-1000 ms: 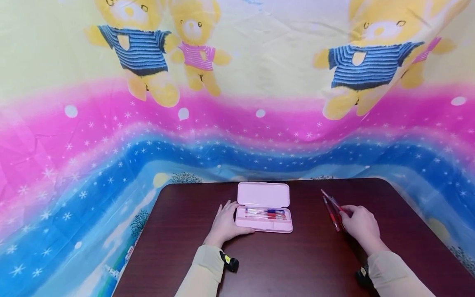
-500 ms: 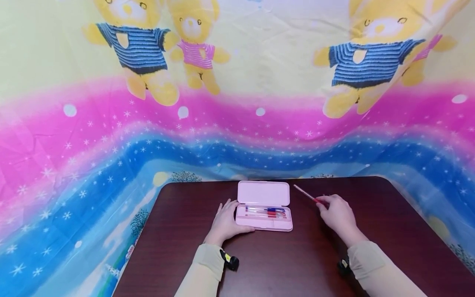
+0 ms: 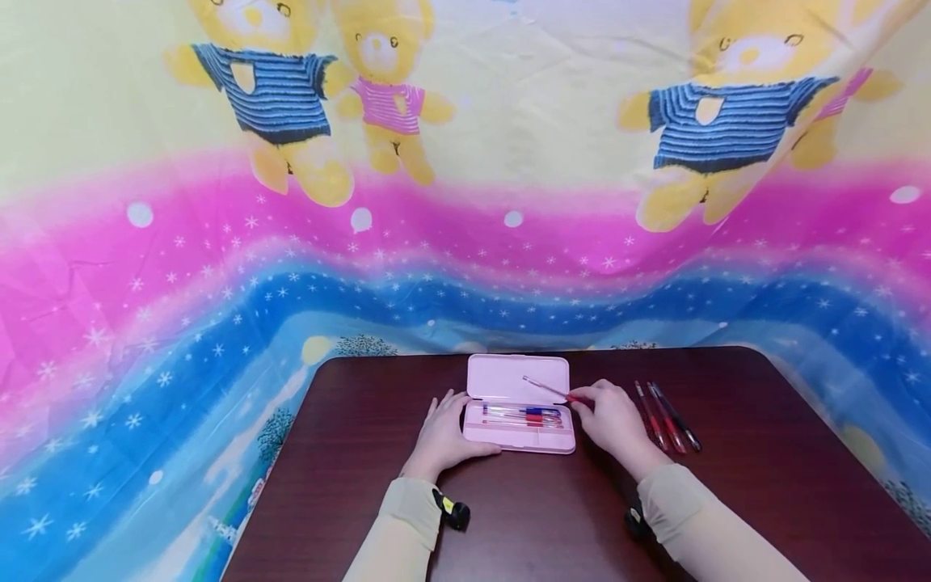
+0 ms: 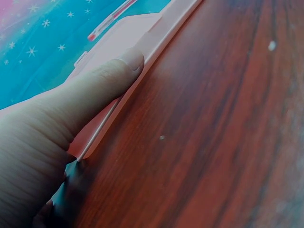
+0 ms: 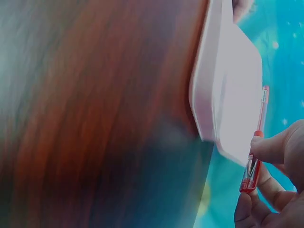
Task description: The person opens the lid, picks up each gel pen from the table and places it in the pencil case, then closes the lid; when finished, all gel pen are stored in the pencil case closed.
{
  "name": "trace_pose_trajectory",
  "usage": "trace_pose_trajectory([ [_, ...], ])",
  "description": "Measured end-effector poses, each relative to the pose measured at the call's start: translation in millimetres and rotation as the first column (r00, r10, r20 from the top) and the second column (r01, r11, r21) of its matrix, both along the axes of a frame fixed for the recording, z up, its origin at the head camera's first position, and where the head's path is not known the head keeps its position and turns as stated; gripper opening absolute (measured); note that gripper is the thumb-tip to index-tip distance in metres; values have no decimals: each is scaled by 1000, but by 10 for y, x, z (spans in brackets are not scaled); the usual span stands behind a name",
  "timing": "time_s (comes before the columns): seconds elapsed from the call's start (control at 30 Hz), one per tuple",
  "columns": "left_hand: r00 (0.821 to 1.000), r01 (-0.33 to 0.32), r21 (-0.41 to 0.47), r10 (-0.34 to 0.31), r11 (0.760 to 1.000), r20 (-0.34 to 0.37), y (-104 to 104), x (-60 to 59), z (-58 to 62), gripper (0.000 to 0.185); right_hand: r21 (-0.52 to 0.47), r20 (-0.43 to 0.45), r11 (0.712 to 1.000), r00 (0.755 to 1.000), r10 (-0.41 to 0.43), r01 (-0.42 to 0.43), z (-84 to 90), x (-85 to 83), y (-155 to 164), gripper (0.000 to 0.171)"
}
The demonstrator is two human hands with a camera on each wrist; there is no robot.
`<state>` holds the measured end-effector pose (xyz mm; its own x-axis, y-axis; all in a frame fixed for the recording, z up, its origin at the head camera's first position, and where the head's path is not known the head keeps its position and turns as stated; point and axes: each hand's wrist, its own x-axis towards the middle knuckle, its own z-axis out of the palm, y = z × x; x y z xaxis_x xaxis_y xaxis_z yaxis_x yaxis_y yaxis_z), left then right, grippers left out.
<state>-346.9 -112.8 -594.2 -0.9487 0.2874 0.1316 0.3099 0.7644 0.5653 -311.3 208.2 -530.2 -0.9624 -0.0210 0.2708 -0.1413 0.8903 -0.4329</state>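
A pink pencil case point(image 3: 556, 440) lies with its lid point(image 3: 502, 376) raised back, holding several red and blue pens point(image 3: 534, 416) in its rear compartment. My left hand point(image 3: 440, 436) holds its left end, with the thumb point(image 4: 111, 78) along the front edge and the fingers at the left side. Over the case's right end, my right hand point(image 3: 614, 416) pinches a red pen point(image 5: 254, 161) between thumb and fingers. The clear end of this pen points left, in front of the lid in the head view.
Two red pens point(image 3: 658, 424) and a dark pen point(image 3: 676, 420) lie side by side on the brown table point(image 3: 538, 517), right of my right hand. A cloth printed with bears point(image 3: 480, 283) hangs behind the table.
My right hand has carried the red pen leftward from beside the other pens to the pencil case, uncovering the pens on the right. My left hand has stayed put.
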Motion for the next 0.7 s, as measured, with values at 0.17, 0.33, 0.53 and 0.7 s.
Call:
trace_pose_trajectory([
  [0.17,1000,0,-6,-1,1000,-12,-2,-9,-1,116,6,1,999,999,52,-52,-73,-13,-178,22],
  [0.33,999,11,-19,-12,1000,-34,-4,-25,-21,115,38,-9,995,995,96,-95,-153,-19,-290,20],
  [0.53,1000,13,-25,-14,1000,-26,-4,-26,-17,115,64,-12,990,992,124,-123,-171,-43,-368,19],
  [0.7,999,15,-15,-16,1000,-29,-11,-22,-9,115,65,7,989,991,132,-132,-158,-82,-434,19],
])
